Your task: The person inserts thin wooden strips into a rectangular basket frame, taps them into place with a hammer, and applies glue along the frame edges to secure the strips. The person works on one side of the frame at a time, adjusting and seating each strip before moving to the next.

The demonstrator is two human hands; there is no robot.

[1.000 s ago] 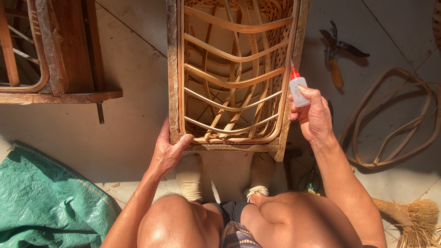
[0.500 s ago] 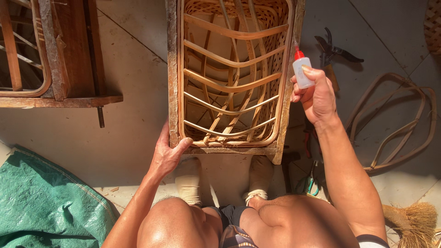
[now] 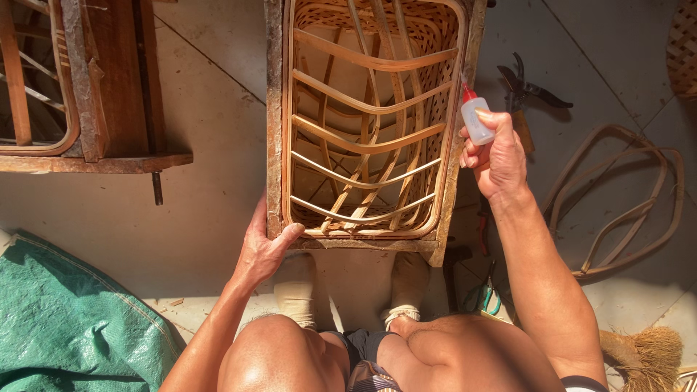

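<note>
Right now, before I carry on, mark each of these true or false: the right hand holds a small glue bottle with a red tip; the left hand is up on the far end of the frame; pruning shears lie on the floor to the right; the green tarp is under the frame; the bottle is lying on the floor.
1. True: the right hand holds the small bottle, red tip up.
2. False: the left hand grips the near left corner of the rattan frame.
3. True: the shears lie on the floor right of the frame.
4. False: the green tarp lies at lower left, apart from the frame.
5. False: the bottle is held at the frame's right rail.
</note>
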